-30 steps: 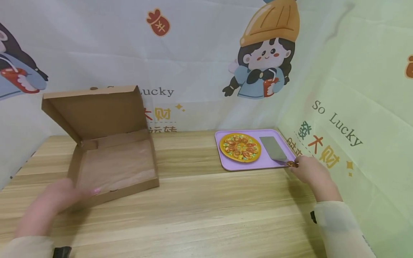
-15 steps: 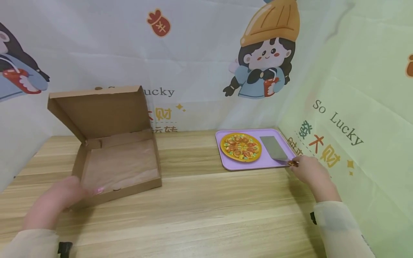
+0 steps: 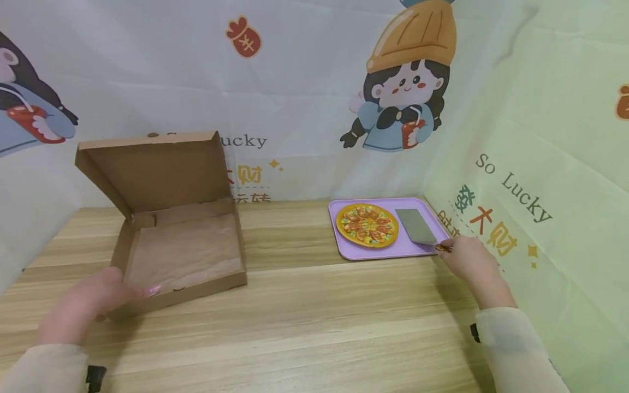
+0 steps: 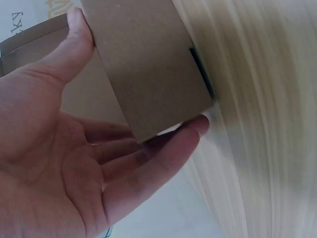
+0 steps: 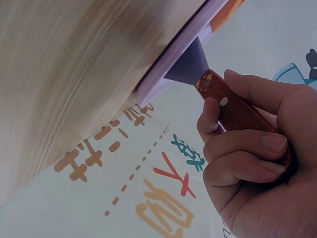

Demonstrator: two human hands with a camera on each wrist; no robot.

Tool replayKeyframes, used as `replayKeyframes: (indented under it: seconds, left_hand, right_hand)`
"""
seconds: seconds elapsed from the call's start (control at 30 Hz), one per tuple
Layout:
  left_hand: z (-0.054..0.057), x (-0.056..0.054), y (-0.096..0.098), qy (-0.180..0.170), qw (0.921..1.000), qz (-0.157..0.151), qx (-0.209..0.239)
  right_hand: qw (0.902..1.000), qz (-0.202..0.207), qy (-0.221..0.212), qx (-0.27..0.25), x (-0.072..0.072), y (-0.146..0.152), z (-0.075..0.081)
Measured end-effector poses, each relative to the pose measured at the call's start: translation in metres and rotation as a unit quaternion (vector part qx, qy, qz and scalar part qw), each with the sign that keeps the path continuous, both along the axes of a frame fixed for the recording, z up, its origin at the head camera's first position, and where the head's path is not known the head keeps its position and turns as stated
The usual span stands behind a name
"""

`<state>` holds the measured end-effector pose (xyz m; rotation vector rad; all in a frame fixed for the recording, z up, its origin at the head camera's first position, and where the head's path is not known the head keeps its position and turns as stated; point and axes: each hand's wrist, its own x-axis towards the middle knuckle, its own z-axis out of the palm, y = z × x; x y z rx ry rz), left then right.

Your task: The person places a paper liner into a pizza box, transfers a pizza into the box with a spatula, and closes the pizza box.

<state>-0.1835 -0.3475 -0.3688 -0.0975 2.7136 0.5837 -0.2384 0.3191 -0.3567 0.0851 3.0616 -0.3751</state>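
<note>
My left hand point(image 3: 90, 300) holds the near left corner of an open cardboard pizza box point(image 3: 184, 256). In the left wrist view the thumb lies over the box wall point(image 4: 148, 64) and the fingers reach around the corner. My right hand point(image 3: 473, 267) grips the dark wooden handle point(image 5: 242, 116) of a spatula point(image 3: 416, 226). Its flat metal blade lies over the right part of a lilac tray point(image 3: 354, 255), low against the surface. On that tray's left part sits a round pizza point(image 3: 367, 225) with an orange-yellow crust, beside the blade.
The box lid point(image 3: 157, 174) stands raised at the back, close to a printed cloth backdrop point(image 3: 295, 109). Another cloth wall point(image 3: 550, 164) runs along the right, near my right hand. Wooden tabletop point(image 3: 304, 316) stretches between the box and the tray.
My left hand and the box have shifted a little to the right, mostly in the earlier half second. The right hand and spatula have barely moved; pizza and tray stay put.
</note>
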Motion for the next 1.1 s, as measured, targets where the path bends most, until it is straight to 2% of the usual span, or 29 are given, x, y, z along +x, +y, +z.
replayKeyframes:
  seconds: [0.27,0.5,0.77,1.1]
  left_hand:
    - [0.001,-0.001,-0.002,-0.011,0.9999,0.000,0.008]
    - [0.004,-0.002,0.001,-0.027,0.9989,-0.007,0.037]
    - [0.005,-0.003,0.007,-0.035,0.9987,-0.002,0.036]
    - [0.007,-0.006,0.018,-0.059,0.9981,-0.013,-0.007]
  right_hand:
    - [1.0000,-0.004,0.004,-0.005,-0.002,-0.001,-0.001]
    - [0.9999,-0.009,0.014,-0.002,-0.002,-0.002,-0.002]
    - [0.9999,0.006,0.012,0.009,-0.002,-0.001,-0.001]
    - [0.9997,0.006,0.024,0.006,0.004,-0.001,0.009]
